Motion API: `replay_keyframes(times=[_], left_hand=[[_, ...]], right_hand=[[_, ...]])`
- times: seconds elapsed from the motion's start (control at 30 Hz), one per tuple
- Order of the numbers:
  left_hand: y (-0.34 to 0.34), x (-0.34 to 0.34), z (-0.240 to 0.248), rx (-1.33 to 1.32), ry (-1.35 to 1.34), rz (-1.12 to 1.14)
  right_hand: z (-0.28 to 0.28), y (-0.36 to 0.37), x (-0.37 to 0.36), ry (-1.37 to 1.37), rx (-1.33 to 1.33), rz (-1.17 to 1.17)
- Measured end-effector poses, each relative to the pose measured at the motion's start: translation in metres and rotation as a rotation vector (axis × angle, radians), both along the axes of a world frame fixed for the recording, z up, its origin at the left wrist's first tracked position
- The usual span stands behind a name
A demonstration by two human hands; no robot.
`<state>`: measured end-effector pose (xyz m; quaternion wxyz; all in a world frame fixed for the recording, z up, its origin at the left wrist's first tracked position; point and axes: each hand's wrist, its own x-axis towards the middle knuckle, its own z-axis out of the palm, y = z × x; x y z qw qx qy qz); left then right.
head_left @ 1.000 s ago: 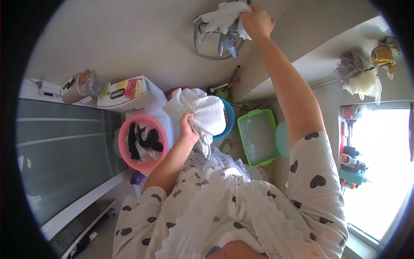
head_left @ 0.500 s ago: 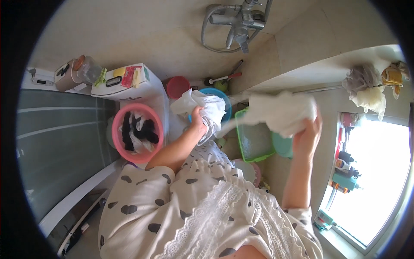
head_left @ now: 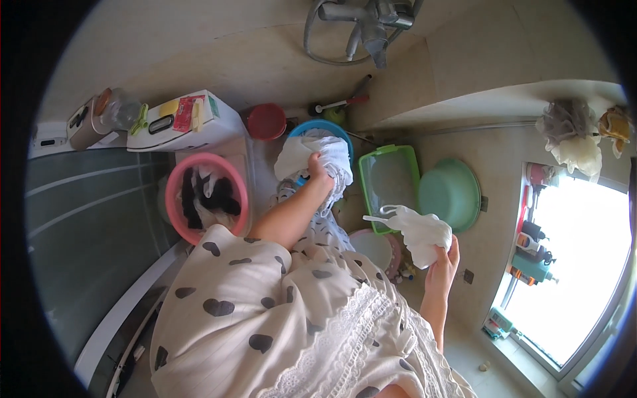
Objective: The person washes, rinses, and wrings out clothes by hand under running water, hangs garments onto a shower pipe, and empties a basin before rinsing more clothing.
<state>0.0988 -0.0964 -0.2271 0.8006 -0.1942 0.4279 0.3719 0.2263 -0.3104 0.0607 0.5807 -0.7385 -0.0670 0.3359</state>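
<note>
My left hand (head_left: 321, 172) is closed on a bunched white cloth (head_left: 298, 156), held over the blue basin (head_left: 344, 138). Gathered folds of the cloth hang below my fist. To the right, my right hand (head_left: 440, 266) grips a smaller white garment with thin straps (head_left: 422, 237). Its straps point left, across the near edge of a green-rimmed rectangular tub (head_left: 391, 174). On the left stands a pink basin (head_left: 174, 199) holding black and white clothes (head_left: 211, 196).
Beside the tub, a teal basin (head_left: 454, 196) leans by the wall. A red bucket (head_left: 267, 122) and white box (head_left: 179, 132) stand behind. A pink-rimmed basin (head_left: 395, 255) is near my legs. The shower tap (head_left: 371, 26) juts from the wall; bottles (head_left: 529, 262) line the window.
The garment in my right hand has come down and left, nearer to me, uncovering the teal basin. My left hand has shifted slightly right and up with its cloth. The view has tilted.
</note>
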Motion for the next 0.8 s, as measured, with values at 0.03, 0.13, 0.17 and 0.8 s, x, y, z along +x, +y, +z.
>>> replay_keyframes(times=[0.03,0.13,0.17,0.8], left_hand=[[0.000,0.002,-0.006,-0.003,0.000,-0.002],[-0.002,0.008,-0.010,-0.037,-0.059,-0.023],[-0.003,0.009,-0.010,-0.044,-0.067,-0.017],[-0.001,-0.037,-0.002,-0.019,0.486,-0.897]], right_hand=[[0.000,0.000,-0.002,0.000,-0.003,-0.002],[0.004,0.002,-0.009,-0.003,-0.003,-0.028],[0.006,0.003,-0.011,0.010,-0.003,-0.049],[-0.001,0.013,-0.019,0.033,-0.016,-0.017]])
